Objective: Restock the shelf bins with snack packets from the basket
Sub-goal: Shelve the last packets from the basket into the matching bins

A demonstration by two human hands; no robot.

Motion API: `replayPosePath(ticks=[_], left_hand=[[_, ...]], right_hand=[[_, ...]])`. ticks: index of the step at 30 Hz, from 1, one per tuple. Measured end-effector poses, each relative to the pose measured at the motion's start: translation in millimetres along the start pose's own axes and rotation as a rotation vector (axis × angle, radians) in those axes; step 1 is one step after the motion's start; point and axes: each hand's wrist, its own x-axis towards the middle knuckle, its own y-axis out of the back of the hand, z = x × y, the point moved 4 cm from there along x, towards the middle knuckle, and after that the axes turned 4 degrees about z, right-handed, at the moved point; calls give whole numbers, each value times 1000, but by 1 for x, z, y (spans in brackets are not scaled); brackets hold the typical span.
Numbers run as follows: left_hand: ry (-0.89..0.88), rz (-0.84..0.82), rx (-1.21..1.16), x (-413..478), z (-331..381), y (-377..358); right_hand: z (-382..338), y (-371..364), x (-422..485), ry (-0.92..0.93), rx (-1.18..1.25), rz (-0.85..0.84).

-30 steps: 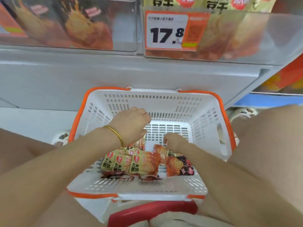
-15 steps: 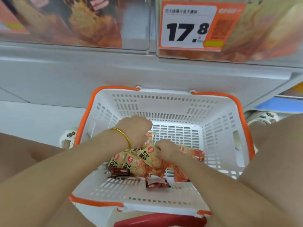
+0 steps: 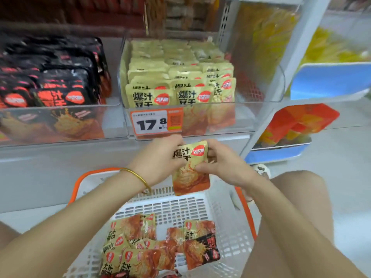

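Both my hands grip one yellow packet (image 3: pixel 190 171) between them. My left hand (image 3: pixel 158 157), with the bangle (image 3: pixel 138 176) on its wrist, has its fingers curled round the packet's top left edge. My right hand (image 3: pixel 222 163) is closed on the right edge, thumb across the front near the middle. The packet hangs upright, printed face toward me, its lower half free below my fingers.

It sits above the far rim of the basket (image 3: pixel 246 213), just under the price tag (image 3: pixel 156 122) at 12 o'clock. That tag is on the clear bin (image 3: pixel 261 117) holding rows of the same yellow packets, standing upright. At 10 o'clock the next bin holds black packets (image 3: pixel 60 87).

At 6 o'clock, on the basket floor, lie the loose packets (image 3: pixel 136 247), mostly yellow and heaped toward 7 o'clock, with one black packet (image 3: pixel 202 251) toward 5 o'clock.

Half a second ago both my hands were down in the basket, fingers in the heap. Now they are up and out of it with this one packet between them. My view has lifted too: the bins showed only their fronts before, and now I see inside them.
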Motion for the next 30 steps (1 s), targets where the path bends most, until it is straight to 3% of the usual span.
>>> replayPosePath(ticks=[3,5,8,10,18,25,30], left_hand=[[-132,318,-151,17,46,43],[-203,485,-103,29,65,64],[-202,502,128,52,72,73],[-155,436,254,65,71,68],[-65,358,372,88,77,62],[-81,312,414,98,71,58],[-109,321,426,98,70,55]], right_hand=[[-44,62,-8,150,74,207],[-67,103,-9,221,103,388],[-94,149,-1,314,128,624],[-99,165,16,307,102,682],[-63,145,82,-91,-516,299],[-54,134,89,-141,-545,220],[-49,139,89,-137,-550,339]])
